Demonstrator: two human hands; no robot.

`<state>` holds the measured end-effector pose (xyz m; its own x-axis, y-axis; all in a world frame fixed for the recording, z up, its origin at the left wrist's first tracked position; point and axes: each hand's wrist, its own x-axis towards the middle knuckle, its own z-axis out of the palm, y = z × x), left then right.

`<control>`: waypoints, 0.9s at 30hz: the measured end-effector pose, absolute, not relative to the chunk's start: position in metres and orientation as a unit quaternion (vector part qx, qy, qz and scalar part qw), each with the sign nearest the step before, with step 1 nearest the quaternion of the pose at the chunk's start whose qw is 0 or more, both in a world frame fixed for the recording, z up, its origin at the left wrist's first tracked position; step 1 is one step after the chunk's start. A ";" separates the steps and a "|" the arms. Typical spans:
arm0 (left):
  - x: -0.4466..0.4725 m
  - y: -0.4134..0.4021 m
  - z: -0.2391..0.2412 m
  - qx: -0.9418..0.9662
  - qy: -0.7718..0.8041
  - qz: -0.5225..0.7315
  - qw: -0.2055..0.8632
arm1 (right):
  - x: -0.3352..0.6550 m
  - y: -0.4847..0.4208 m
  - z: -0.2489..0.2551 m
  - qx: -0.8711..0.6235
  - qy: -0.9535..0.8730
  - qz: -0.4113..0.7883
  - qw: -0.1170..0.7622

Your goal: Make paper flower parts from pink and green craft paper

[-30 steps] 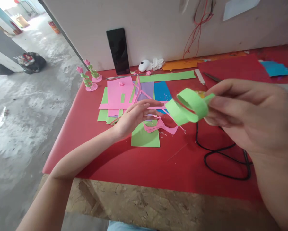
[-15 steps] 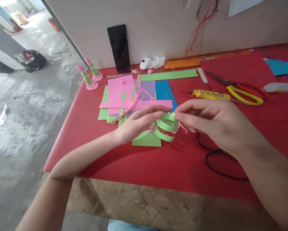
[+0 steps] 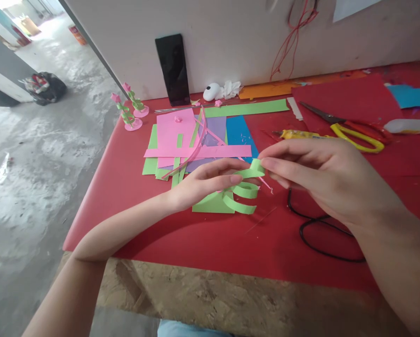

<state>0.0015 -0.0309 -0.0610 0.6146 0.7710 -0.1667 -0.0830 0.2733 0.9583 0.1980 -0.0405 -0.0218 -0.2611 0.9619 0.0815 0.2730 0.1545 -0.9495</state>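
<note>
A curled green paper strip (image 3: pixel 245 207) hangs in loose loops between my two hands above the table. My right hand (image 3: pixel 311 173) pinches its upper end between thumb and fingertips. My left hand (image 3: pixel 210 182) is closed on the strip from the other side, thumb against fingers. Beneath and behind the hands lie a green paper sheet (image 3: pixel 211 204), a pink paper strip (image 3: pixel 213 151), a pink sheet (image 3: pixel 167 131), a purple sheet (image 3: pixel 215 131) and a blue sheet (image 3: pixel 238 128).
Scissors (image 3: pixel 357 138) and a yellow-handled tool (image 3: pixel 297 134) lie to the right, near a black cord (image 3: pixel 311 234). A phone (image 3: pixel 173 70) leans on the back panel. Two small paper flowers (image 3: pixel 127 114) stand at the back left. The table's wooden edge (image 3: pixel 195 290) is in front.
The strip's upper end now stands up in a small curl, and its lower loops hang more spread out. My right hand has shifted slightly right; my left hand has barely moved.
</note>
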 end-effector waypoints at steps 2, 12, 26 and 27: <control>0.001 -0.031 -0.064 0.525 0.316 0.293 0.733 | 0.200 -0.040 -0.023 -0.478 -0.653 0.445 0.385; 0.002 -0.028 -0.058 0.635 0.306 0.403 0.585 | 0.195 -0.038 -0.028 -0.450 -0.661 0.476 0.367; 0.004 -0.029 -0.066 0.608 0.278 0.315 0.674 | 0.191 -0.036 -0.032 -0.446 -0.647 0.487 0.382; 0.004 -0.029 -0.067 0.602 0.276 0.314 0.681 | 0.192 -0.036 -0.031 -0.447 -0.644 0.487 0.386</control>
